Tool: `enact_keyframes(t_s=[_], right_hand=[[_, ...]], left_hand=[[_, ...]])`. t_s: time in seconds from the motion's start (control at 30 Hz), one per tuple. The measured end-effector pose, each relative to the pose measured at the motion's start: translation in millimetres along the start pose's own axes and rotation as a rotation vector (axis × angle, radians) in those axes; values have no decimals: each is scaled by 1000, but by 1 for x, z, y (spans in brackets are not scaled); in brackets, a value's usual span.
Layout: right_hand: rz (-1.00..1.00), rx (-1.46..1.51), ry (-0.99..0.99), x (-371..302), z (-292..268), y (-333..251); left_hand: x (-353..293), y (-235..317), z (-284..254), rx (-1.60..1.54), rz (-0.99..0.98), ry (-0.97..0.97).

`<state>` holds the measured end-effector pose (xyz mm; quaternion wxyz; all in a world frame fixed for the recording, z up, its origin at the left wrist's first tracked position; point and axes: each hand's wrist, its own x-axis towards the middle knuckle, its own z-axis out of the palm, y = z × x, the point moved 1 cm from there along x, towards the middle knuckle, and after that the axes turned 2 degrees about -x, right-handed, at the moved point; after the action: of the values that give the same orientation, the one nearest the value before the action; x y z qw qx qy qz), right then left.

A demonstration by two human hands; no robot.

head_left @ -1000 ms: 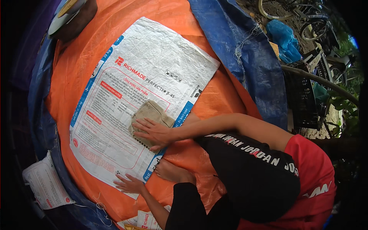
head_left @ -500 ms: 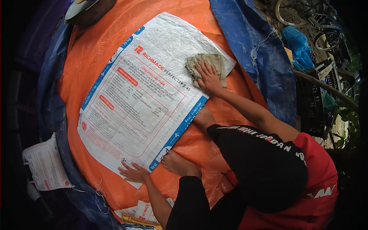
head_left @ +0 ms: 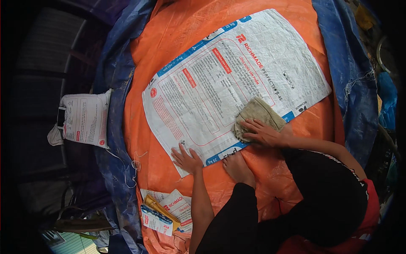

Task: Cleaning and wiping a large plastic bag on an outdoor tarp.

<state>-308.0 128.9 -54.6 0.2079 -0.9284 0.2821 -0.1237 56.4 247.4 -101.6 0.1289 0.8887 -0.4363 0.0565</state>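
Observation:
A large white woven plastic sack with blue edge bands and red and black print lies flat and slightly creased on an orange tarp. My left hand rests open on its near left corner, palm down and fingers spread. Under my right hand is a folded, stained grey-green cloth. The fingers of that hand lie flat across the cloth, pressing it on the sack's near edge. My bare foot touches that edge, between the two hands.
The orange tarp has blue tarp along its sides. Folded printed sacks lie beside my left forearm. A stuffed white sack stands at the left, near loose white string. At the far right is a blue plastic bag.
My right hand has drawn the cloth along the sack from its far right corner toward my left hand. The left hand stays at its corner. The whole view has shifted.

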Motion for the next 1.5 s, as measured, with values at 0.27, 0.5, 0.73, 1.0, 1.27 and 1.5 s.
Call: enact_keyframes(t_s=[0.27,0.5,0.73,1.0,1.27,1.5], right_hand=[[269,-174,-81,-27,-33,23],[693,-427,275,-113,-32,144],[965,-460,400,-135,-43,192],[231,-110,-28,12,-1,9],[-59,-119,-131,52,7,13],[571,-352,275,6,-30,113]], left_hand=[[3,-1,2,3,2,4],[2,-4,1,-6,9,14],[2,-1,1,-9,10,20],[0,-6,1,-19,17,41],[1,-4,3,-4,32,37],[1,-1,-1,-13,24,34]])
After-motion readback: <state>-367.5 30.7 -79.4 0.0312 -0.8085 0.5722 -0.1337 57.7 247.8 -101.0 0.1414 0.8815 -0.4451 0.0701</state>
